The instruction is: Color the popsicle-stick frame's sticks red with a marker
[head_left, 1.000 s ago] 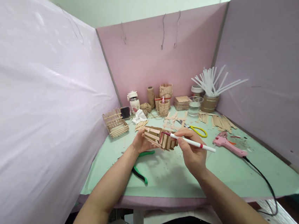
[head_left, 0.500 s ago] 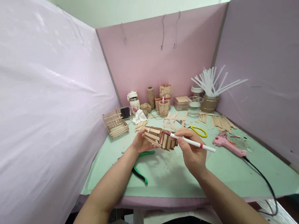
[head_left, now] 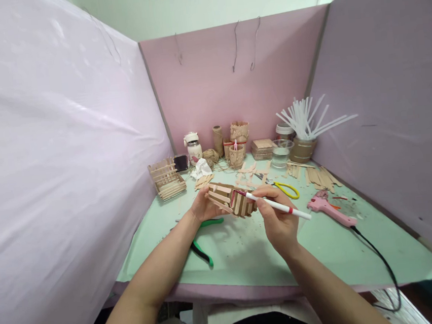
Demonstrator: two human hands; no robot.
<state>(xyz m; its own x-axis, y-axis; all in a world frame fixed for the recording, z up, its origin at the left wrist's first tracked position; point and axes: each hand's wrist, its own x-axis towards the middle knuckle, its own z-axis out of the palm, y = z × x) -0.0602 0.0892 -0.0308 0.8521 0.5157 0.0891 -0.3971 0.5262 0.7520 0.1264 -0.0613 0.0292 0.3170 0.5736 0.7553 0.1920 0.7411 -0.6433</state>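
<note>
A small craft piece (head_left: 223, 196) made of wooden sticks is held up over the table by my left hand (head_left: 204, 205), whose fingers wrap round its left end. My right hand (head_left: 278, 216) is closed on a white pen-like brush (head_left: 281, 207) with a red band. The brush tip meets a dark red outline on the piece's near face. Green-handled pliers (head_left: 202, 252) lie under my left forearm, partly hidden. Scissors with yellow handles (head_left: 288, 189) rest just behind my right hand.
A pink glue gun (head_left: 333, 211) with a black cord lies at the right. A stick basket (head_left: 168, 179) stands back left. Along the back are a bottle (head_left: 194, 150), twine (head_left: 211, 156), a water bowl (head_left: 282, 154), loose sticks (head_left: 322, 178) and a pot (head_left: 303, 149) of white sticks.
</note>
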